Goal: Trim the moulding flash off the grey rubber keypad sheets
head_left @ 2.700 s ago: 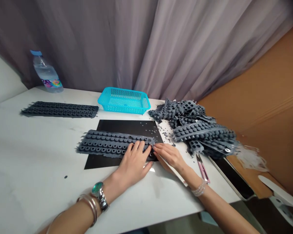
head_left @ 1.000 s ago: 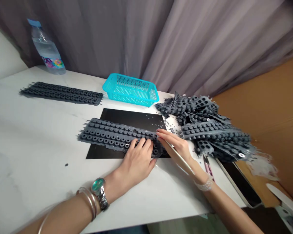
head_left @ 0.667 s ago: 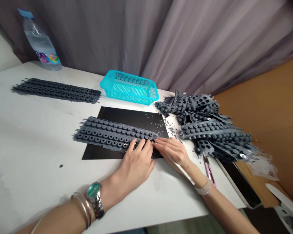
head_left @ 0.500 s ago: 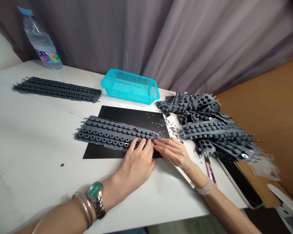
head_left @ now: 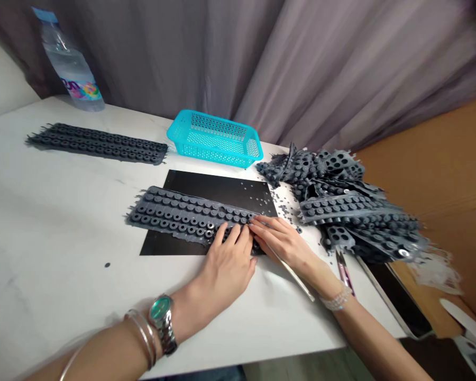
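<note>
A dark grey rubber sheet [head_left: 178, 209] with rows of round ring-shaped pieces lies slanted across a black mat [head_left: 154, 244]. My left hand [head_left: 230, 259] rests on its near right part, palm down, fingers laid over the rings. My right hand [head_left: 287, 246] is closed at the sheet's right end, its fingertips close to my left fingertips. From under it sticks out a slim pale stick-like tool [head_left: 297, 279]; its tip is hidden. One ring near my left fingers has a shiny light rim.
A turquoise basket [head_left: 216, 153] stands behind the mat, with another rubber sheet [head_left: 99, 143] to its left. A water bottle [head_left: 73, 69] is at the back. Rubber sheets are heaped [head_left: 341, 206] on the right beside small dark discs [head_left: 283, 203], thread snips [head_left: 344, 272] and a dark tray [head_left: 396, 299].
The whole view has shifted slightly. My right hand has turned a little at the sheet's right end, and the pale tool now shows narrower. My left hand stays on the sheet.
</note>
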Available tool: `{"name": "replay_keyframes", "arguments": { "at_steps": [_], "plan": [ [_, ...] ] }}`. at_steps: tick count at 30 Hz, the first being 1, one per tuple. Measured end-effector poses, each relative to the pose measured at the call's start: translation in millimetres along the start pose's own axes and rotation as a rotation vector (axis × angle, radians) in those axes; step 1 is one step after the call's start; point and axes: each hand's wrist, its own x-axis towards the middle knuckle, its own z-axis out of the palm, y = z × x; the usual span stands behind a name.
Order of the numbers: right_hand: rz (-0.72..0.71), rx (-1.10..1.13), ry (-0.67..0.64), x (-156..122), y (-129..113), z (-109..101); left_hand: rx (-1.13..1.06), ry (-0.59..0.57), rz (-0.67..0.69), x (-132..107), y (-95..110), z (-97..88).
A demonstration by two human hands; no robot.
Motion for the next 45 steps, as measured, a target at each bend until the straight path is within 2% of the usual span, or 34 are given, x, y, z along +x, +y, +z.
{"name": "replay_keyframes", "arguments": {
  "at_steps": [3,7,13,19,24,26,31,33,45],
  "plan": [
    [-0.027,-0.033,-0.072,2.2,-0.7,-1.8,0.017,0.008,0.000,-0.5,0.4,-0.2],
    [-0.018,-0.018,-0.084,3.3,-2.9,-0.9,0.039,0.017,0.006,-1.9,1.1,0.1],
    [0.098,0.049,0.037,-3.2,-2.0,-3.3,0.028,0.039,0.011,-2.2,0.8,0.8],
    [0.265,0.075,0.102,-10.8,-1.3,-1.5,0.015,0.026,-0.014,-1.6,0.9,-0.7],
    [0.336,0.090,0.252,-8.1,-6.0,4.6,-0.007,0.006,-0.016,-0.9,0.4,-2.0],
    [0.293,0.110,0.267,-7.2,-5.7,5.2,-0.008,0.005,-0.016,-0.7,0.2,-2.1],
    [0.018,0.090,0.209,-5.6,-1.8,4.5,0.008,0.014,-0.010,-0.9,0.6,-2.2],
    [-0.044,0.059,0.181,-5.1,-0.9,4.2,0.014,0.016,-0.009,-0.8,1.0,-2.0],
    [-0.096,-0.085,-0.066,0.9,-5.6,-5.5,0.020,0.014,-0.008,-1.2,1.3,-3.0]
  ]
}}
